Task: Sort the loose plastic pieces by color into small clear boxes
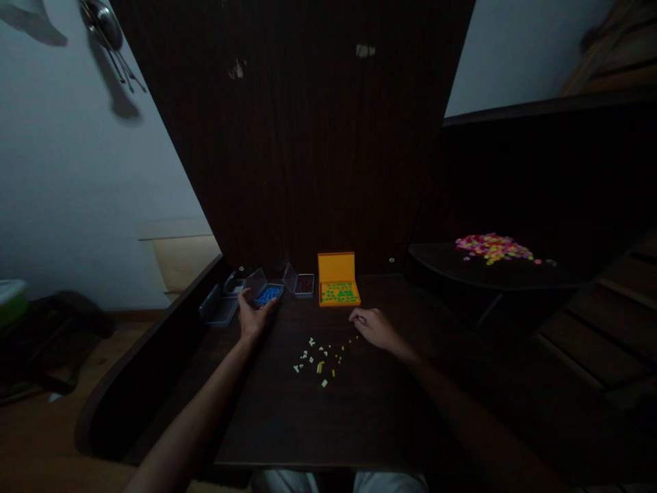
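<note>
On a dark wooden table (318, 424), my left hand (251, 316) rests at the front of a clear box of blue pieces (267, 294), its thumb and fingers around the near corner. My right hand (374, 326) lies knuckles up with fingers curled, just in front of an open orange box holding green pieces (338, 288). Several small white and yellow pieces (318, 357) are scattered on the table between my hands. What, if anything, the right fingers pinch is too small to make out.
More clear boxes stand at the back: one with dark pieces (304, 284), an empty-looking one (220, 308) at the left. A heap of pink and yellow pieces (491, 247) sits on a round side table at the right. A dark panel rises behind.
</note>
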{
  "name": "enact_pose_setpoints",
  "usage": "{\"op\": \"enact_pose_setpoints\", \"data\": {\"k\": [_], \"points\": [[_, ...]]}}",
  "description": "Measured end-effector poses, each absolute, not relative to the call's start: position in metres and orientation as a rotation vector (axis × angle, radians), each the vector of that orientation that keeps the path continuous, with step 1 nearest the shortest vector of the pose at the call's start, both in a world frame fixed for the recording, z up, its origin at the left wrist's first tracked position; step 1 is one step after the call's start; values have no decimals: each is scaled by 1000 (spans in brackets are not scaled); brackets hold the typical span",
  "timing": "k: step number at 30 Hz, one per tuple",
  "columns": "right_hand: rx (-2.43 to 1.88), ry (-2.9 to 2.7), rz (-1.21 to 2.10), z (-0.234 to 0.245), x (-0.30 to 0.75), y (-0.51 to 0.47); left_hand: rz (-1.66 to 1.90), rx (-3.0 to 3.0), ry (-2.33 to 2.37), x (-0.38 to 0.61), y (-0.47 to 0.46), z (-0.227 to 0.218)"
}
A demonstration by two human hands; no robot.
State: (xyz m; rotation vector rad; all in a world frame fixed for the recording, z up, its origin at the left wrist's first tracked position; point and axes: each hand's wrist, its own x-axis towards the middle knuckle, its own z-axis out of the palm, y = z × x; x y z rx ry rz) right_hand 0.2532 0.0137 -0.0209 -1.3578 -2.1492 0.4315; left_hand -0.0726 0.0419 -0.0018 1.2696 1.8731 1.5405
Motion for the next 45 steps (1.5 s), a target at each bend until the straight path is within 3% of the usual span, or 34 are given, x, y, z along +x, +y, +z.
{"op": "enact_pose_setpoints", "data": {"k": [45], "points": [[-1365,-2135,466,-23,259,9,1077,1837,2305,-52,69,-5]]}}
